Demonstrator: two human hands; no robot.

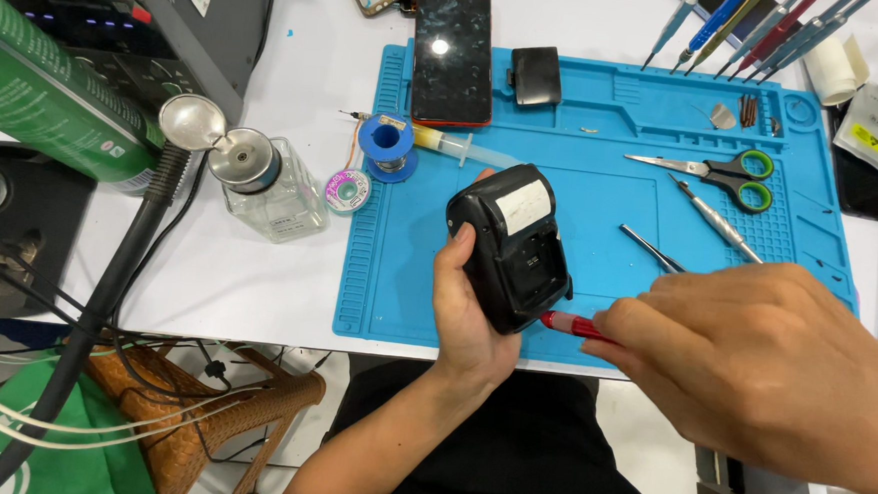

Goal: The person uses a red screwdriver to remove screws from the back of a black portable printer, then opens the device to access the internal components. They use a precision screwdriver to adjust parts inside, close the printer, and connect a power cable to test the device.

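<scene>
My left hand (pixel 468 314) grips a small black boxy device (pixel 509 246) with a white label on top, holding it tilted above the front edge of the blue work mat (pixel 602 200). My right hand (pixel 754 359) holds a red-handled screwdriver (pixel 570 325), its tip touching the device's lower edge. The rest of the screwdriver is hidden inside my right hand.
On the mat lie scissors (pixel 728 174), tweezers (pixel 651 249), a metal pick (pixel 716 219), a syringe (pixel 454 144), a blue solder spool (pixel 385 144), a black phone (pixel 453 52) and a small black part (pixel 537 75). A glass bottle (pixel 267 183) stands left of the mat. Screwdrivers (pixel 761 28) sit at the back right.
</scene>
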